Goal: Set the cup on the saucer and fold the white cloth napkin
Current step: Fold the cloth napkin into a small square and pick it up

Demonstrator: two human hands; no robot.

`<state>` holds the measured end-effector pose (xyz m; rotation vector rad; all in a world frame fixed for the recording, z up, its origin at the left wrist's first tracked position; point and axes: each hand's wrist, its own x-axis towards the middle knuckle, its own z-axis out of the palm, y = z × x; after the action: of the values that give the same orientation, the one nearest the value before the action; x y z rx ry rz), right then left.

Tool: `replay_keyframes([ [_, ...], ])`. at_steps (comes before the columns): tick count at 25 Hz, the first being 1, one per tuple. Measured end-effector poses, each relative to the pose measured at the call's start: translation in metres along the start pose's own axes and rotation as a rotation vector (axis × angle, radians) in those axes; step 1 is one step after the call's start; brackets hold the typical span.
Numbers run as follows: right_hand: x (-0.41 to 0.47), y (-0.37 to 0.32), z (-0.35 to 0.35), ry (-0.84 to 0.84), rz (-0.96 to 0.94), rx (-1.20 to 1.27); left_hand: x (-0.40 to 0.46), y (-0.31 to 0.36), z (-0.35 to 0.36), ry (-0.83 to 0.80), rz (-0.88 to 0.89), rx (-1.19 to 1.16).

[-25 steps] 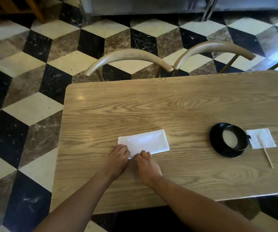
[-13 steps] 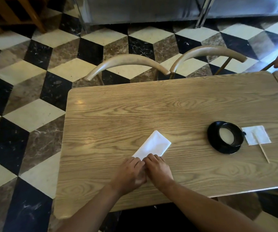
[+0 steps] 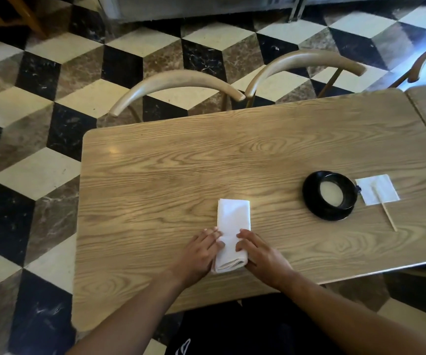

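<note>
**Both hands flank the folded napkin near the front edge**

You are looking down on a light wood-grain tabletop (image 3: 155, 190) standing on a floor (image 3: 27, 103) of black, cream and brown marble diamonds. Two curved wooden chair backs (image 3: 178, 83) sit at the far side, at 12 o'clock, and a second table's edge shows at 2 o'clock.

The white cloth napkin (image 3: 233, 226) lies folded into a narrow strip, its long axis running from 6 to 12 o'clock, layered ends facing you. Your left hand (image 3: 199, 254) rests at its 9 o'clock side and your right hand (image 3: 263, 254) at its 3 o'clock side. The fingers of both are extended and fairly flat, their tips pressing onto the near half of the cloth, not curled around it.

Well apart, at 3 o'clock, the black cup (image 3: 333, 193) sits on the black saucer (image 3: 319, 213). Just beside it lies a small white paper square (image 3: 378, 188) with a thin wooden stick (image 3: 387, 213) across it.
</note>
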<state>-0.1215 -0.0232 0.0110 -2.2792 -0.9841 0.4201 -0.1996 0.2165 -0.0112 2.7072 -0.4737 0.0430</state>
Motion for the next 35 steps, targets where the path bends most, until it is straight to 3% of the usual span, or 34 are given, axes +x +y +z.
replay_keyframes([
  [6,-0.006,0.026,-0.017,-0.035,-0.169,-0.120,0.005,0.006,0.012,0.048,0.165,0.037],
  [19,-0.010,0.058,-0.012,-0.068,-0.239,-0.076,0.015,0.010,0.016,0.059,0.189,-0.037],
  [25,-0.008,0.060,-0.018,-0.077,-0.233,-0.024,0.021,0.009,0.008,0.080,0.116,-0.197],
  [30,-0.015,0.061,-0.015,-0.103,-0.309,-0.033,0.009,0.008,0.018,0.093,0.197,-0.077],
  [33,-0.013,0.059,-0.021,-0.181,-0.300,-0.108,0.011,0.007,0.019,0.057,0.230,-0.063],
  [35,-0.003,0.051,-0.031,-0.259,-0.145,-0.088,0.017,0.009,0.012,0.008,0.155,-0.188],
])
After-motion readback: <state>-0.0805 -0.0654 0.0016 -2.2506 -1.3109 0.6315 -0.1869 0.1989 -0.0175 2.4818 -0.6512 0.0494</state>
